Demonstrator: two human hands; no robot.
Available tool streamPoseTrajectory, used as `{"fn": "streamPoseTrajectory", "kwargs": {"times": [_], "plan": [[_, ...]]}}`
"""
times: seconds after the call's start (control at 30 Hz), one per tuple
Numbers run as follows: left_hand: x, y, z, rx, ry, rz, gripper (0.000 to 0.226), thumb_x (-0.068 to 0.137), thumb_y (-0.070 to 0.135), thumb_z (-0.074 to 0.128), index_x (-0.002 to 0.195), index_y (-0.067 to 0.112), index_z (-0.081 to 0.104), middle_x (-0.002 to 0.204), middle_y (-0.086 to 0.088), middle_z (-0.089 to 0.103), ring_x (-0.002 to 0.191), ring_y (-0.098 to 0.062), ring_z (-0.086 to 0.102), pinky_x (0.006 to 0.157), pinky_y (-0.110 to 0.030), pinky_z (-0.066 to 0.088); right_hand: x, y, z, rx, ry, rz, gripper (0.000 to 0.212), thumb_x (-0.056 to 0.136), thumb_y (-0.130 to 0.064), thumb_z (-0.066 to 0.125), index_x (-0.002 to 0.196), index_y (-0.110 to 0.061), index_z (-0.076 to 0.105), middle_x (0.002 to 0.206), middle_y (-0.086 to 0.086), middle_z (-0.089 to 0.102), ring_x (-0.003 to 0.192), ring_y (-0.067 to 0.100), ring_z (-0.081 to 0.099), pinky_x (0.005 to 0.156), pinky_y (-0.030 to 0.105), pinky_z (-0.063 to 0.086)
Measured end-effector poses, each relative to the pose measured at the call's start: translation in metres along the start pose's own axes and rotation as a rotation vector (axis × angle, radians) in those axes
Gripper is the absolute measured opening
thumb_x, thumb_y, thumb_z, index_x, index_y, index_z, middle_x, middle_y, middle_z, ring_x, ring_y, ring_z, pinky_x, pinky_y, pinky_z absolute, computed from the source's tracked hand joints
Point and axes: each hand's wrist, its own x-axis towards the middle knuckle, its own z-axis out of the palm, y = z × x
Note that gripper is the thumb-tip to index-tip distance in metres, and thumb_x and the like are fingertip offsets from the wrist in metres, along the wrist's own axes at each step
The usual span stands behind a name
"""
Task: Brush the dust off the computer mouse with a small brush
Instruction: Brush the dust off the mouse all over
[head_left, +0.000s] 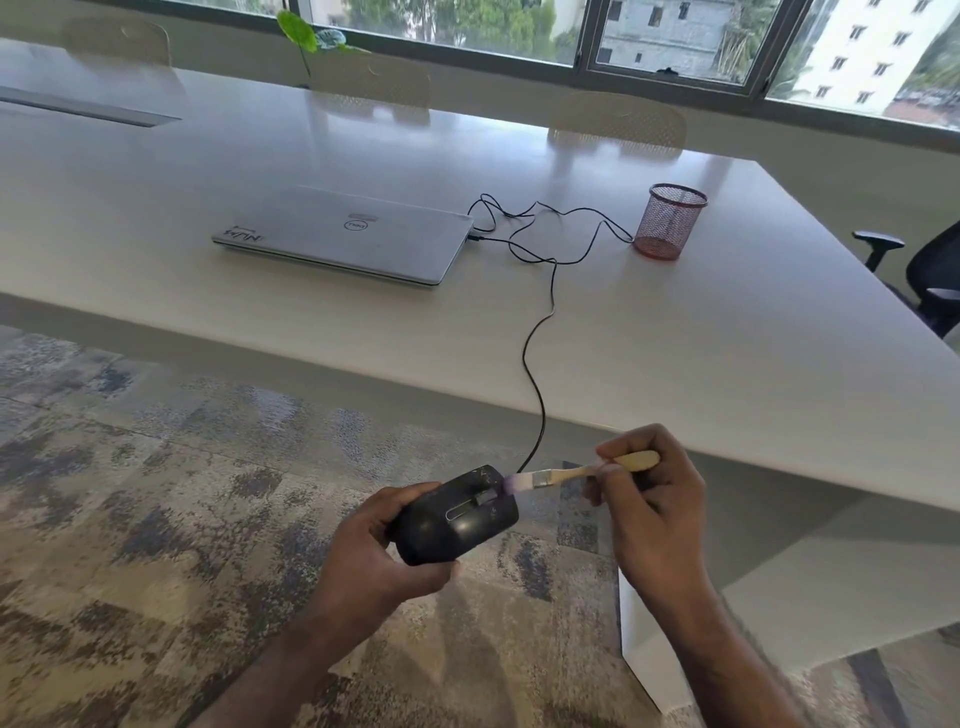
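Brushing the front of the mouse, held off the table edge over the carpet.

My left hand (374, 545) is wrapped around the back of the black computer mouse (457, 514), so its rear and underside are hidden from me; my right hand (649, 499) pinches the wooden handle of the small brush (566, 474), and my fingers cover the middle of that handle. The bristles are blurred where they touch the mouse's front edge, beside the scroll wheel. The mouse cable (540, 364) climbs over the edge of the white table (727, 338) and loops in a tangle toward the closed laptop (348, 234). A red mesh pen cup (670, 221) stands just beside those loops. An office chair (919, 270) is cut off at the right.
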Motion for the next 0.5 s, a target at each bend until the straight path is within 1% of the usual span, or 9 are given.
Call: {"fn": "streamPoseTrajectory", "kwargs": {"times": [0.1, 0.13, 0.2, 0.23, 0.27, 0.33, 0.43, 0.47, 0.5], "plan": [[-0.001, 0.0, 0.0, 0.011, 0.001, -0.003, 0.069, 0.044, 0.029, 0.093, 0.109, 0.048, 0.078, 0.118, 0.002, 0.075, 0.106, -0.021, 0.075, 0.083, -0.032, 0.065, -0.001, -0.003, 0.0, 0.068, -0.057, -0.008, 0.021, 0.082, -0.003, 0.06, 0.077, -0.023, 0.063, 0.063, 0.009, 0.062, 0.054, 0.027, 0.059, 0.051, 0.036, 0.049], [-0.001, 0.0, 0.0, 0.022, -0.001, 0.0, 0.069, 0.045, 0.03, 0.093, 0.109, 0.048, 0.078, 0.118, 0.003, 0.075, 0.106, -0.021, 0.075, 0.083, -0.034, 0.065, -0.003, -0.004, 0.001, 0.073, -0.099, -0.006, 0.023, 0.083, -0.004, 0.06, 0.078, -0.026, 0.064, 0.064, 0.011, 0.062, 0.054, 0.028, 0.059, 0.05, 0.038, 0.049], [-0.001, 0.0, 0.0, 0.035, -0.005, 0.001, 0.069, 0.045, 0.03, 0.094, 0.11, 0.049, 0.078, 0.116, 0.004, 0.075, 0.106, -0.022, 0.075, 0.086, -0.038, 0.065, -0.007, -0.003, 0.002, 0.034, -0.152, 0.0, 0.024, 0.084, -0.007, 0.061, 0.079, -0.031, 0.064, 0.068, 0.016, 0.06, 0.053, 0.042, 0.054, 0.046, 0.049, 0.045], [-0.001, 0.001, -0.001, 0.035, -0.006, -0.004, 0.07, 0.045, 0.03, 0.094, 0.11, 0.048, 0.078, 0.116, 0.005, 0.075, 0.106, -0.022, 0.075, 0.087, -0.039, 0.065, -0.009, -0.003, 0.003, 0.002, -0.152, -0.001, 0.021, 0.084, -0.011, 0.062, 0.079, -0.032, 0.063, 0.07, 0.019, 0.058, 0.055, 0.048, 0.051, 0.045, 0.052, 0.042], [-0.001, 0.003, -0.001, 0.04, -0.006, -0.009, 0.07, 0.044, 0.03, 0.093, 0.11, 0.049, 0.077, 0.115, 0.006, 0.075, 0.106, -0.021, 0.074, 0.087, -0.04, 0.066, -0.009, -0.003, 0.003, -0.036, -0.139, -0.005, 0.014, 0.083, -0.018, 0.063, 0.08, -0.032, 0.062, 0.07, 0.02, 0.057, 0.056, 0.05, 0.049, 0.044, 0.052, 0.04], [-0.001, 0.006, 0.0, 0.067, -0.008, -0.011, 0.07, 0.044, 0.033, 0.092, 0.11, 0.051, 0.076, 0.114, 0.008, 0.075, 0.104, -0.018, 0.074, 0.086, -0.037, 0.066, -0.009, -0.004, 0.002, -0.088, -0.085, -0.016, 0.003, 0.08, -0.027, 0.062, 0.08, -0.03, 0.06, 0.068, 0.02, 0.055, 0.055, 0.048, 0.047, 0.043, 0.049, 0.036], [-0.001, 0.011, 0.001, 0.064, -0.005, -0.013, 0.069, 0.043, 0.035, 0.091, 0.108, 0.053, 0.076, 0.113, 0.008, 0.075, 0.103, -0.016, 0.074, 0.085, -0.036, 0.063, -0.007, -0.004, 0.002, -0.066, 0.001, -0.033, 0.015, 0.084, -0.014, 0.062, 0.08, -0.029, 0.06, 0.065, 0.021, 0.053, 0.056, 0.05, 0.047, 0.042, 0.049, 0.036], [-0.002, 0.012, 0.002, 0.058, 0.001, -0.013, 0.069, 0.042, 0.034, 0.091, 0.106, 0.054, 0.077, 0.113, 0.008, 0.075, 0.102, -0.015, 0.074, 0.084, -0.035, 0.063, -0.007, -0.005, 0.001, -0.044, 0.008, -0.027, 0.018, 0.085, -0.012, 0.062, 0.08, -0.029, 0.06, 0.065, 0.02, 0.054, 0.055, 0.047, 0.048, 0.043, 0.048, 0.038], [-0.002, 0.014, 0.003, 0.052, 0.006, -0.013, 0.068, 0.04, 0.034, 0.091, 0.103, 0.055, 0.077, 0.113, 0.008, 0.075, 0.1, -0.014, 0.074, 0.082, -0.032, 0.063, -0.006, -0.006, 0.0, -0.02, -0.002, -0.019, 0.019, 0.086, -0.011, 0.063, 0.081, -0.029, 0.062, 0.066, 0.018, 0.056, 0.053, 0.04, 0.049, 0.045, 0.044, 0.041]]}}
